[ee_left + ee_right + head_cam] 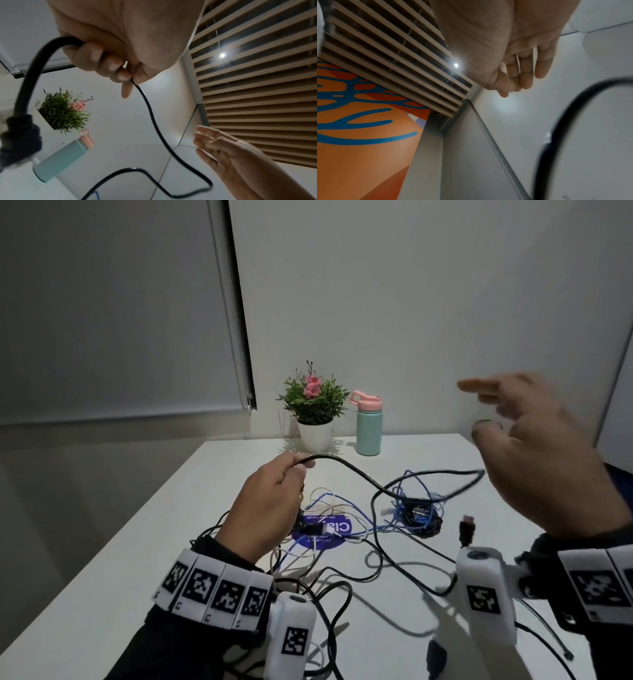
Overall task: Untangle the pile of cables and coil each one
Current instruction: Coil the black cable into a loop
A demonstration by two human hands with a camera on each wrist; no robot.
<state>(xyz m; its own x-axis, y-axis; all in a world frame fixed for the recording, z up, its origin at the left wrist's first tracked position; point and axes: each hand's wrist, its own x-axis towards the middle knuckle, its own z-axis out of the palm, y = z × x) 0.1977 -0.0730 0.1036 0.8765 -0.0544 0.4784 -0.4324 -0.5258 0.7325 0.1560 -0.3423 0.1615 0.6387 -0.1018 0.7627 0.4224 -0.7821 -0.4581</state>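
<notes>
My left hand (274, 501) (109, 58) is raised over the table and grips a black cable (356, 474) (150, 116) in its curled fingers. The cable arcs right and sags toward a blue cable bundle (414, 508). White, blue and black cables (329, 529) lie tangled under the left hand, and more black loops (335, 587) spread toward the table's near edge. My right hand (534, 446) (228, 152) (518, 65) hovers high at the right, blurred, fingers spread and holding nothing. A black plug with a red tip (467, 527) shows near the right wrist.
A potted plant (313, 405) (63, 109) and a teal bottle with a pink lid (368, 424) (63, 158) stand at the far edge of the white table (137, 542). A purple round sticker (337, 530) lies under the tangle. A roller blind (102, 302) hangs at the left.
</notes>
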